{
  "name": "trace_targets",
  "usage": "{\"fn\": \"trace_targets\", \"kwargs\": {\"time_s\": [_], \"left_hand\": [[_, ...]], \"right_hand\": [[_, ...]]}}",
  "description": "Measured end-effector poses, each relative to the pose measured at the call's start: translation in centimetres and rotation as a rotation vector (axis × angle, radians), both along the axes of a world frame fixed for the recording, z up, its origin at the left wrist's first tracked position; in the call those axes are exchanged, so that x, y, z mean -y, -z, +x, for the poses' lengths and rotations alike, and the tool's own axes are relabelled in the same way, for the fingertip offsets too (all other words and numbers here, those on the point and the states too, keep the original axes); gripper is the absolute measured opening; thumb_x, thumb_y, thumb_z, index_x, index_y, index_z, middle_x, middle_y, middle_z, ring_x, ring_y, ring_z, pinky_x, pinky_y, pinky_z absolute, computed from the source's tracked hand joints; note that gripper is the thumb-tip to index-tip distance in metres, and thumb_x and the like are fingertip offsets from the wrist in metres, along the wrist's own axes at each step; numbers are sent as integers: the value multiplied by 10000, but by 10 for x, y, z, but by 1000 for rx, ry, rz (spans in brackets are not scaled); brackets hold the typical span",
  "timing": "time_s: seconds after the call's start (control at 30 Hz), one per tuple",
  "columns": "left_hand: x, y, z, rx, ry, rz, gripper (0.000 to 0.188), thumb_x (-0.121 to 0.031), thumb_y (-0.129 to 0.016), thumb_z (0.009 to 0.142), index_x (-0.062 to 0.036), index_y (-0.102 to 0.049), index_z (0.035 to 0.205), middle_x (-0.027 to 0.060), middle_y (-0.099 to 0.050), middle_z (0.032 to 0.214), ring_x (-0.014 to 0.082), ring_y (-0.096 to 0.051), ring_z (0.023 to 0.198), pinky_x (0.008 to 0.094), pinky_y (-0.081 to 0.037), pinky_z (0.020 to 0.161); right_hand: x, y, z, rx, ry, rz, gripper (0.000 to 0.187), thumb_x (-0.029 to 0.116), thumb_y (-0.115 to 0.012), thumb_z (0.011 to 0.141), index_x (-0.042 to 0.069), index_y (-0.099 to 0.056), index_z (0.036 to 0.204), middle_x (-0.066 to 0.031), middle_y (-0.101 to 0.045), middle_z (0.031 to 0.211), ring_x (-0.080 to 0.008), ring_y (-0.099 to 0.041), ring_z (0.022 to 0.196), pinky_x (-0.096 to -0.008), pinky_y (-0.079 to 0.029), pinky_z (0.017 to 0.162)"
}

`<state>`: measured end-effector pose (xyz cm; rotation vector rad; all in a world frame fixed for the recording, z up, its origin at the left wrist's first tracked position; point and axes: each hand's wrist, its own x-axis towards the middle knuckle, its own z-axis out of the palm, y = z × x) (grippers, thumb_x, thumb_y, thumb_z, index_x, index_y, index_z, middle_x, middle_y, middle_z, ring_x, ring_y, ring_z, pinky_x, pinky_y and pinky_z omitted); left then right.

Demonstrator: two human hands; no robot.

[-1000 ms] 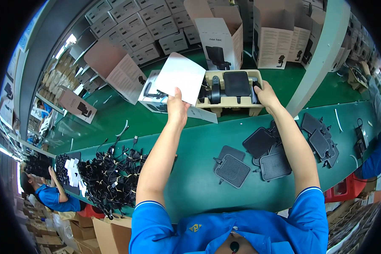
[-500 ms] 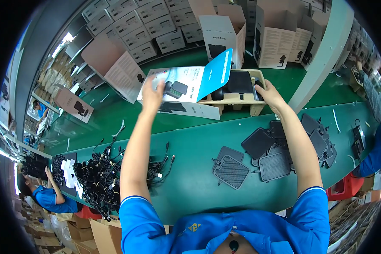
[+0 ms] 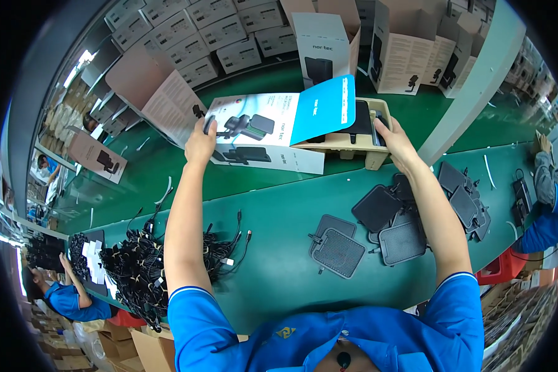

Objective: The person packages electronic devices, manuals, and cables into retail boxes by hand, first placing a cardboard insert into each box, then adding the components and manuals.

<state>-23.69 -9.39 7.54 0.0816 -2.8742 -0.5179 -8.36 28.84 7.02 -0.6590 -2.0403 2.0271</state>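
Note:
A white printed carton [image 3: 279, 158] lies on its side on the green bench, its blue-lined flap [image 3: 326, 111] raised at the right end. Out of that end sticks a beige moulded tray [image 3: 373, 158] with a dark flat part [image 3: 357, 124] in it; the rest of the tray is hidden inside the carton. My left hand [image 3: 201, 142] grips the carton's left end, thumb on the upper face. At the tray's right end, my right hand [image 3: 395, 141] is closed round the rim.
Dark mesh-faced square pads [image 3: 341, 251] lie on the near bench, beside a heap of black cables [image 3: 136, 266]. Upright open cartons [image 3: 319, 53] stand behind, and another carton [image 3: 158, 93] is at the left. A pale post [image 3: 471, 87] rises at the right. Other people sit at both sides.
The tray has gone further into the carton, and less of the dark part shows. My left hand has moved left to the carton's end.

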Motion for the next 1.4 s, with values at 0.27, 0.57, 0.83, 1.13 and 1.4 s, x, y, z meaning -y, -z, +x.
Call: {"fn": "trace_targets", "kwargs": {"time_s": [0.27, 0.57, 0.83, 1.13, 1.4], "left_hand": [[26, 7, -9, 55, 43, 94, 583, -571, -344, 842, -167, -435, 1252, 126, -563, 1137, 343, -526, 1030, 388, -412, 861], [10, 7, -8, -15, 60, 30, 594, -577, -352, 840, -153, -440, 1248, 138, -582, 1098, 348, -532, 1017, 379, -415, 855], [13, 6, -11, -35, 136, 19, 601, -569, -373, 839, -126, -449, 1239, 139, -574, 1112, 345, -528, 1023, 373, -415, 854], [3, 9, -6, -33, 166, 70, 581, -530, -409, 849, -91, -464, 1227, 148, -541, 1165, 326, -514, 1057, 353, -407, 874], [-72, 1, 26, -666, 355, -307, 369, -300, -507, 824, -78, -498, 1118, 158, -553, 977, 329, -549, 807, 397, -444, 723]], "right_hand": [[-17, 13, 22, -161, -81, -196, 452, 120, -464, 872, 1, -355, 1294, -162, -484, 1200, -221, -483, 1057, -300, -381, 885], [-17, 16, 5, -88, 7, 37, 478, 65, -447, 826, -18, -354, 1287, -173, -478, 1206, -240, -486, 1050, -292, -388, 874], [-43, 15, -13, -110, -34, 233, 491, 21, -427, 773, -42, -375, 1257, -200, -488, 1185, -262, -497, 1028, -284, -388, 879], [-49, 29, -21, -128, 28, 285, 472, 2, -423, 758, -80, -392, 1222, -222, -508, 1145, -274, -513, 995, -292, -399, 866], [-60, 17, -18, -84, 35, 201, 474, -7, -418, 757, -89, -385, 1222, -233, -494, 1159, -293, -504, 1023, -310, -398, 879]]}}
